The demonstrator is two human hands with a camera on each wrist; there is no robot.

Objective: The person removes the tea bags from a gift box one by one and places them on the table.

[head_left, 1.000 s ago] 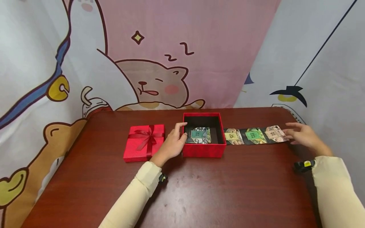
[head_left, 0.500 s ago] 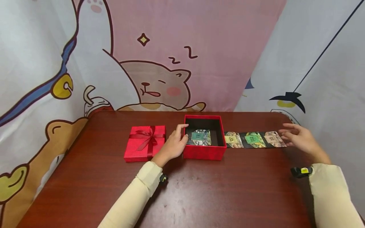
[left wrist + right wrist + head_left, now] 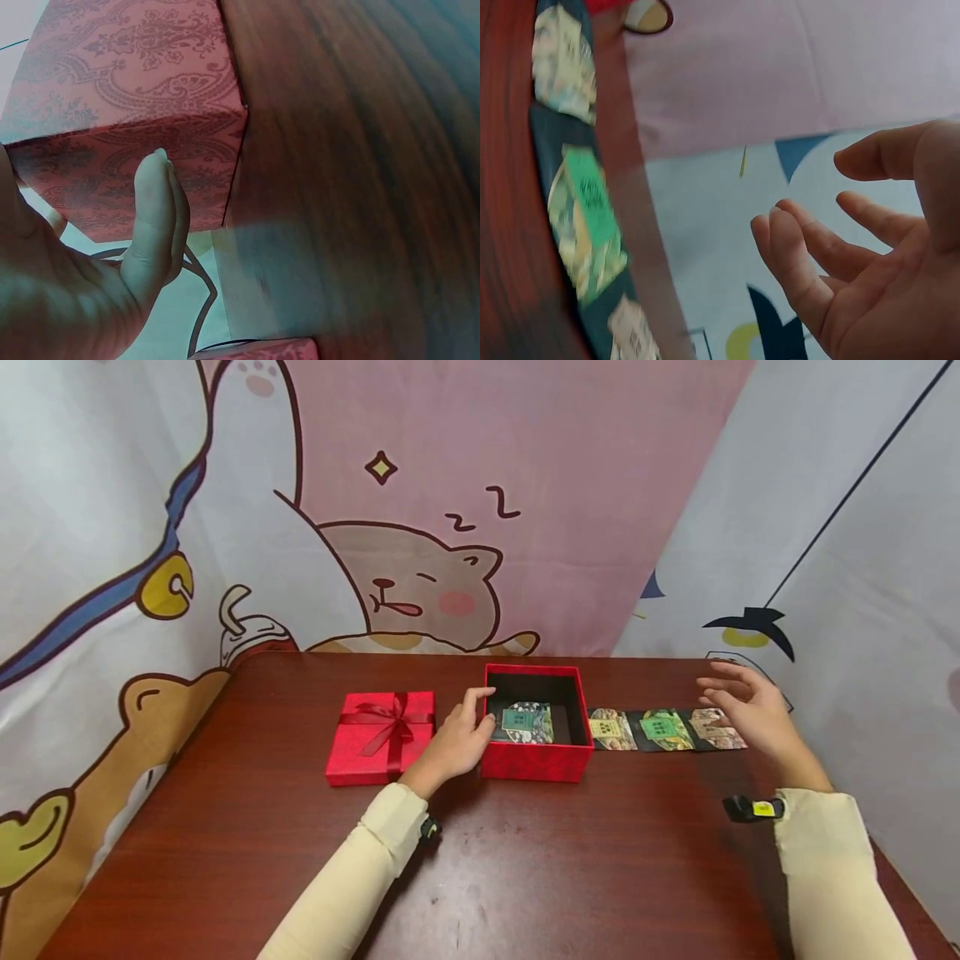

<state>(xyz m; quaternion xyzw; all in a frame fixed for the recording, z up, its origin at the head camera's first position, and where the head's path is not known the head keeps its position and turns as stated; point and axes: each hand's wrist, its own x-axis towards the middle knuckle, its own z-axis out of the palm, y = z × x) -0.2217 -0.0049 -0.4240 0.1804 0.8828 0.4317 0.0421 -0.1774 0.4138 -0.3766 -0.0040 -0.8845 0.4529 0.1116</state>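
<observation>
My left hand (image 3: 459, 739) rests at the left side of an open red gift box (image 3: 536, 763), its index fingertip at the rim and its thumb against the outer wall in the head view. In the left wrist view the thumb (image 3: 154, 217) lies nearly straight along the patterned side. Inside the black-lined box lies a flat packet with a green label (image 3: 527, 722). My right hand (image 3: 750, 706) hovers with fingers apart, holding nothing, over the row's right end. That row has a yellow-labelled packet (image 3: 612, 729), a green-labelled packet (image 3: 663, 729) and a beige-labelled packet (image 3: 718, 737), partly hidden.
A red box lid (image 3: 382, 739) with a ribbon bow lies left of the box. Everything stands on a dark brown table (image 3: 570, 868). A cloth backdrop (image 3: 555, 510) with cartoon animals hangs behind and at both sides.
My right hand has let go of the beige-labelled packet at the right end and moved up and to the left. That packet now lies flat. My left hand stays at the box.
</observation>
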